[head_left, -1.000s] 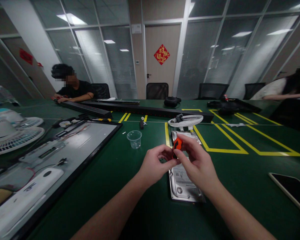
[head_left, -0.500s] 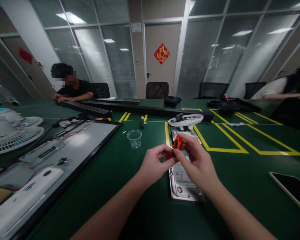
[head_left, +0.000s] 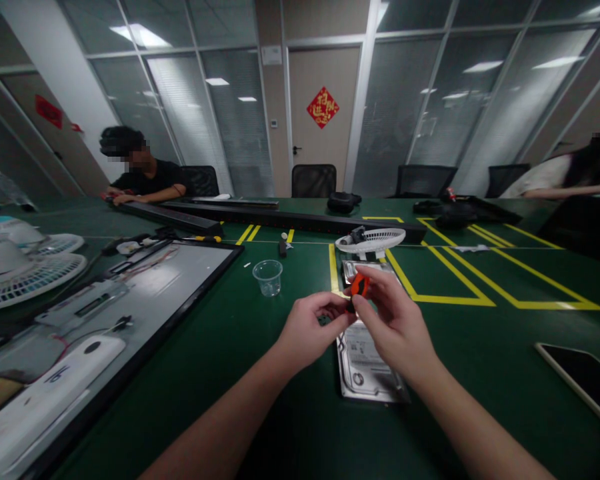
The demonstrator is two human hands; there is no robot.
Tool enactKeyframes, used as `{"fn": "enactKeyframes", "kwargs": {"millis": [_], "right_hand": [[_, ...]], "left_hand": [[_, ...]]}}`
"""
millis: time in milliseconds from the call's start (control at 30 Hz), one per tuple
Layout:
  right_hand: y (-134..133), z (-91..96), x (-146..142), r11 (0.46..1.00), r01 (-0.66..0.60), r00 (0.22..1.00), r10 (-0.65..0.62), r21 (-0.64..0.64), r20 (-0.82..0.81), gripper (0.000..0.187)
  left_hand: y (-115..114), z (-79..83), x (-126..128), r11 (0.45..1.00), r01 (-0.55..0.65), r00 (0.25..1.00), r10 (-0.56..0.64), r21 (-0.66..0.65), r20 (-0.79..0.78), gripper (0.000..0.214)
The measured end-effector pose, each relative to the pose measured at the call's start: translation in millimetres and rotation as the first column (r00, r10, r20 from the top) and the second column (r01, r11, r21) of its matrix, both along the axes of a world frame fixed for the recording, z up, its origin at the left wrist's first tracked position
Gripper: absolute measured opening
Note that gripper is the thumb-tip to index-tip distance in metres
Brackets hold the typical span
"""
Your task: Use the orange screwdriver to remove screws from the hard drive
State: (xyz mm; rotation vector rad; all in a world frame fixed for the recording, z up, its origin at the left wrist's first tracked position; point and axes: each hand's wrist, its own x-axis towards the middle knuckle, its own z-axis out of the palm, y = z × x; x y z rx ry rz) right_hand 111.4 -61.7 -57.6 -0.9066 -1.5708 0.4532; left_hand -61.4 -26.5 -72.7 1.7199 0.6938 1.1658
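Orange-and-black piece (head_left: 361, 287), just right of mid-frame, looks light and hard, so pinch its orange part, as your right hand (head_left: 397, 321) does; what your left hand (head_left: 309, 325) holds, I cannot tell.

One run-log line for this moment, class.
right hand: pinching orange object | left hand: at its lower end | below: hard drive | nearby: clear cup

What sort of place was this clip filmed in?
Probably an office meeting room used as a workspace: glass walls with blinds stand behind, black chairs are along the far side, and yellow tape marks the large green table.
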Motion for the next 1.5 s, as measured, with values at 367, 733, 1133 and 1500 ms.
{"fn": "enactKeyframes", "kwargs": {"millis": [367,733,1133,1500], "right_hand": [[2.2,-2.8,0.2,0.996,0.087,0.993,-0.089,0.034,0.076,0.05],[-0.7,0.6,0.8,1.0,0.007,1.0,-0.007,0.01,0.022,0.046],[-3.5,2.8,2.6,0.999,-0.037,0.999,0.037,-0.022,-0.006,0.043],[-3.2,3.6,4.5,1.0,0.019,0.999,-0.019,0.001,0.044,0.042]], "left_hand": [[-2.0,4.6,1.0,1.0,-0.018,1.0,0.018,-0.004,-0.02,0.016],[-1.1,1.9,-0.4,0.999,0.016,1.0,-0.016,-0.037,0.006,0.025],[-0.3,-0.7,-0.5,0.997,0.057,0.998,-0.058,-0.046,-0.001,0.018],[0.1,0.4,1.4,0.997,0.06,0.998,-0.061,-0.05,-0.014,0.015]]}}
